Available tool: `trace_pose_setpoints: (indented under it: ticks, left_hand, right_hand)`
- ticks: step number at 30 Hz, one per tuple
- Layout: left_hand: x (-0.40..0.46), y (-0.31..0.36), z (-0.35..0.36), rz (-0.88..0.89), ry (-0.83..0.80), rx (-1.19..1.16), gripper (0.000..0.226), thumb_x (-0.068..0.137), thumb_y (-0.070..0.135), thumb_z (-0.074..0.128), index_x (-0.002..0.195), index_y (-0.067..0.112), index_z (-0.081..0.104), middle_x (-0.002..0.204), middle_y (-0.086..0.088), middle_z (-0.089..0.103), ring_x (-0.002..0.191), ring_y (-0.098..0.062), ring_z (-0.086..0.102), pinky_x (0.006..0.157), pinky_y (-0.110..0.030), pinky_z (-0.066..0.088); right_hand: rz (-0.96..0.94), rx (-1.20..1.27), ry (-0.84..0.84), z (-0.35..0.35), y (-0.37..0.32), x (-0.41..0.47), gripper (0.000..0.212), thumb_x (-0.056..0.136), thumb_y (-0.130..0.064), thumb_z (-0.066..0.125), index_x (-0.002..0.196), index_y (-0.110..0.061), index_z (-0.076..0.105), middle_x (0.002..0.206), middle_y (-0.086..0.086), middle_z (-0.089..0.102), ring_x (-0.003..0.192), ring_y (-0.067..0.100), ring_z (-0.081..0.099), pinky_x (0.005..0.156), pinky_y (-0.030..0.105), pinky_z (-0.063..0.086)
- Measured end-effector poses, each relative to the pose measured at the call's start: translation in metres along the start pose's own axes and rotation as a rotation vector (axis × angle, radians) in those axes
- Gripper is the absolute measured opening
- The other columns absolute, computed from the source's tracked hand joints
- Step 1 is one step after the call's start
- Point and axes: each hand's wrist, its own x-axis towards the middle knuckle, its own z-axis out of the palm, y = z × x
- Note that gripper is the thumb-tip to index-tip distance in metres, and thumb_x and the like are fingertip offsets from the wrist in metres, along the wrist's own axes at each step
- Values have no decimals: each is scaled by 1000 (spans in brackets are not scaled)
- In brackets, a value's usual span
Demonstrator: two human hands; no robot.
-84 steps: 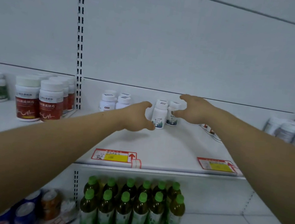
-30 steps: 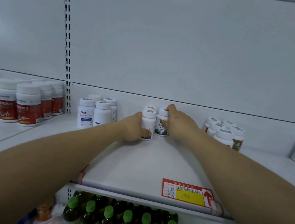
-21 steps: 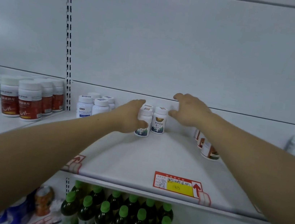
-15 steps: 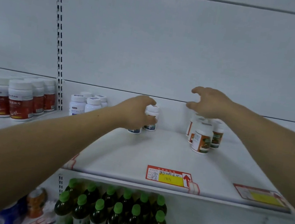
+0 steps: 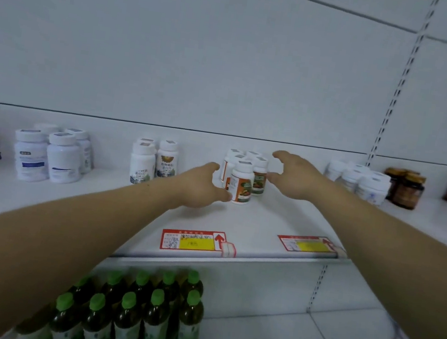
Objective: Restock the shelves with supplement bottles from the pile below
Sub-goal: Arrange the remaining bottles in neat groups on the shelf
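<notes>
White shelf, upright orange-label bottles clustered near its back wall. Left hand just left of the front bottle, thumb almost touching; right hand just right of cluster. Both spread wide, holding nothing, left nearer.

White back panels w/ slotted uprights; white shelf below, even flat light.

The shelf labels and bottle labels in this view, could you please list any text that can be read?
None reads reliably.
Red-and-yellow price tag: handwritten figures, too blurred.
Second price tag: blurred.
Blue-green-label bottles: Chinese characters, too small.
Orange-label bottles: illegible.
Blue-label bottles: illegible.
</notes>
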Motion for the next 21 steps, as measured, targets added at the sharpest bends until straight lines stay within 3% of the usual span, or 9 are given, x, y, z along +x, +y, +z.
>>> trace_pose_setpoints:
  ticks: [8, 11, 13, 17, 21]
  left_hand:
    - [28, 15, 19, -89, 42, -140, 80, 84, 24, 69, 147, 19, 19, 147, -3, 37, 122, -19, 42, 87, -26, 32]
    - [43, 19, 24, -158, 34, -215, 96, 80, 20, 74, 150, 21, 9, 143, 4, 36, 124, -18, 39, 97, -29, 33]
    - [52, 20, 25, -202, 12, -250, 107, 74, 17, 79, 151, 26, 4, 150, 3, 31, 133, -23, 36, 107, -37, 31]
    - [62, 24, 31, -150, -57, -338, 93, 73, -6, 70, 142, 30, 20, 135, 1, 47, 123, -21, 46, 104, -35, 37]
    - [68, 24, 34, -140, -86, -340, 91, 75, -12, 63, 141, 31, 18, 132, 2, 47, 120, -19, 47, 100, -32, 36]
  right_hand:
    - [-95, 47, -100, 7, 14, 27, 69, 94, -33, 56, 149, -16, 20, 150, 12, 33, 132, 30, 38, 101, 36, 35]
    - [-155, 79, -149, 13, 21, 47, 75, 88, -34, 62, 148, -18, 21, 144, 12, 39, 124, 29, 45, 89, 33, 40]
    - [-197, 95, -192, 15, 24, 59, 83, 86, -32, 64, 151, -19, 14, 146, 11, 37, 126, 29, 43, 90, 31, 38]
    - [-257, 213, -298, 19, 26, 75, 92, 82, -25, 66, 153, -23, 7, 150, 4, 35, 129, 26, 41, 102, 33, 38]
    - [-323, 233, -301, 23, 31, 82, 87, 80, -24, 68, 151, -21, 17, 143, 2, 43, 121, 23, 46, 96, 31, 41]
